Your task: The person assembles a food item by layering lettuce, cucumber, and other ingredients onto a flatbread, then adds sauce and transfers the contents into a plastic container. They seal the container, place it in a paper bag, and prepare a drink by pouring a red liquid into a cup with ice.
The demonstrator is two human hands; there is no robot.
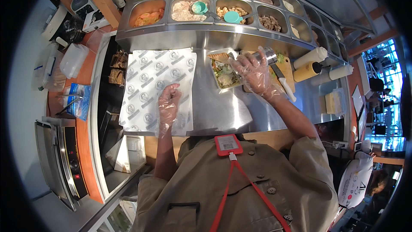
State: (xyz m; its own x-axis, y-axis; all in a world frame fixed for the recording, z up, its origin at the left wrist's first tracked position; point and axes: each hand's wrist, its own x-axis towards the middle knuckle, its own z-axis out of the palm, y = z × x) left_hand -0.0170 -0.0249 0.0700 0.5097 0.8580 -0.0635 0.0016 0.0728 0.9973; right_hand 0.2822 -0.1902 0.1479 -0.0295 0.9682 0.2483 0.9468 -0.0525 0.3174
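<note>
My right hand (pixel 253 72), in a clear plastic glove, is wrapped round a metal-topped shaker (pixel 270 55). It holds the shaker tilted on its side by the right edge of a clear container of salad (pixel 223 82), which has greens, a pale heap and a piece of toasted bread in it. My left hand (pixel 169 103), gloved too, rests over printed white paper (pixel 143 88) with its fingers curled in; nothing shows in them. Right of the salad lies a wooden cutting board (pixel 286 68) with green scraps and a knife (pixel 284 85) on it.
Steel pans (pixel 148 12) of sliced vegetables, meats and spreads line the back, some with green scoops (pixel 233 16). Squeeze bottles (pixel 307 71) lie at the right, near a clear plastic tub (pixel 334 103). A toaster oven (pixel 64 159) stands at the left.
</note>
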